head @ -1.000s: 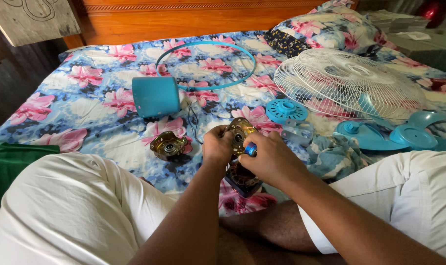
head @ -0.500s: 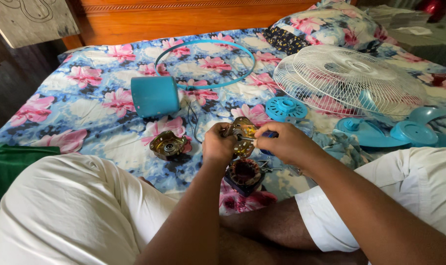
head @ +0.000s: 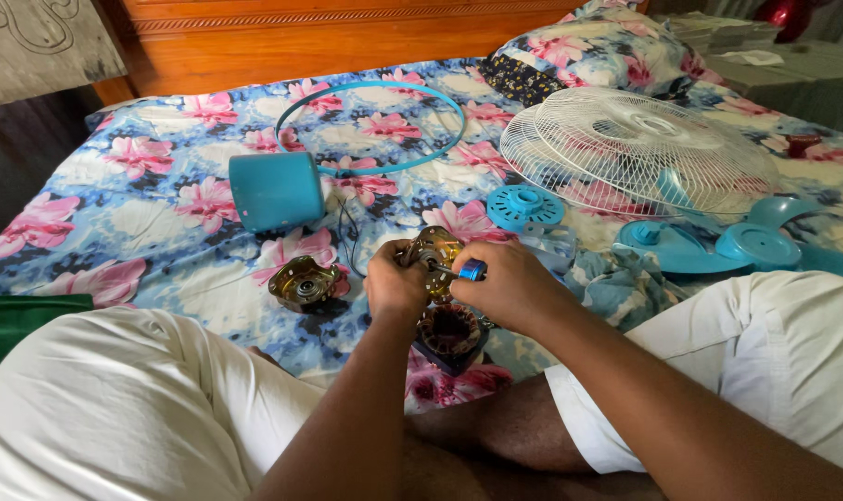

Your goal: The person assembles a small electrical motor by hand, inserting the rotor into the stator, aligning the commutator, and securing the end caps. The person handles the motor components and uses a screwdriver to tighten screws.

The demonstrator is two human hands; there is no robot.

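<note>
Fingers of your left hand (head: pixel 395 283) clamp the brass motor plate (head: pixel 433 249), your right hand (head: pixel 507 286) pinching the blue-handled screwdriver (head: pixel 471 271) against it. Fan's well stripped: grille (head: pixel 637 148), cover (head: pixel 275 190) and second plate (head: pixel 304 283) lie beyond your fingers on the bed (head: pixel 143 195), stator (head: pixel 449 332) just beneath them.

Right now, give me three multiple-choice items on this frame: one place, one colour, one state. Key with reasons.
1. Where does the white wire fan guard lie?
A. on the bed to the person's right
B. on the floor
C. across the lap

2. What colour is the ring near the headboard?
A. red
B. light blue
C. black

3. What is the right hand doing?
A. resting open on the knee
B. gripping a blue-handled screwdriver set against the motor part in the left hand
C. lifting the guard

Key: 1 A, it rests on the floral sheet at right. 2 B, its hoop is light blue. 3 B, fingers wrap the handle.
</note>
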